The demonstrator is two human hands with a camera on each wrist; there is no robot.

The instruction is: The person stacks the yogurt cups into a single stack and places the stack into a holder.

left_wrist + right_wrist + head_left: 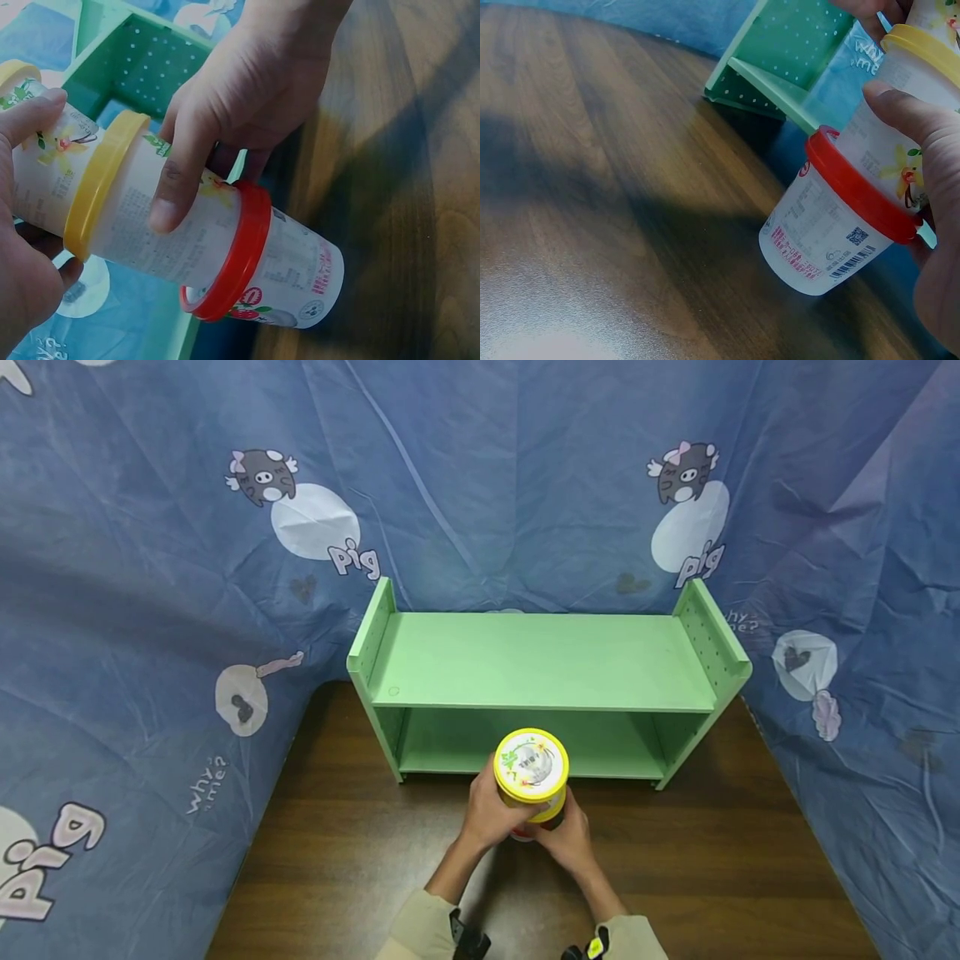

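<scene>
Several paper cups form one column, three showing in the left wrist view. The top cup point(45, 165) has a yellow rim; in the head view its printed yellow-edged lid point(531, 765) faces up. My left hand point(489, 810) grips this upper cup, fingers curled round it. Below it, my right hand point(247, 97) holds the middle cup point(165, 217), yellow at its rim, with thumb and fingers on its sides. The lowest cup point(817, 232) has a red rim; the middle cup's base sits tilted at that rim. Its bottom end hangs over the table.
A green two-level shelf point(532, 660) stands at the back of the brown wooden table point(337, 860), just beyond my hands. Its side panels rise above the upper board. Blue cloth point(465, 485) with pig pictures hangs behind and on both sides.
</scene>
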